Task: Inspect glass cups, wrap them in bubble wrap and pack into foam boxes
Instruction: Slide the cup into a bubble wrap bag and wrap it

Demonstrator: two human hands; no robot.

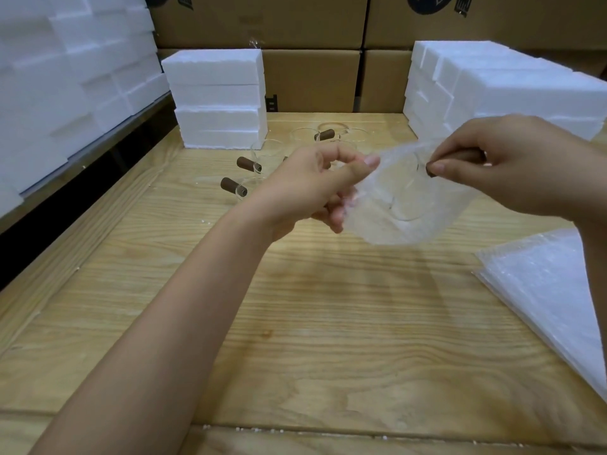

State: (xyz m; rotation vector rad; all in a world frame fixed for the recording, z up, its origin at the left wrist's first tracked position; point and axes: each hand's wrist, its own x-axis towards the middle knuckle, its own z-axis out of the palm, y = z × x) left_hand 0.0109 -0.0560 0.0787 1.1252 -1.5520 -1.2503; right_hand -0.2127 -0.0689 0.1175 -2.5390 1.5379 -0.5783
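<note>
My left hand (pixel 312 188) pinches the bubble wrap (pixel 384 226) edge, my right hand (pixel 512 162) pinches the brown handle (pixel 431 172) of the glass cup (pixel 410 201) inside.

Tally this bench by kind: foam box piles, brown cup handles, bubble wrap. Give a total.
Foam box piles: 3
Brown cup handles lying on the table, plainly seen: 3
Brown cup handle pinched by the right hand: 1
Bubble wrap sheet gripped by the left hand: 1
Bubble wrap pile: 1
Total: 9
</note>
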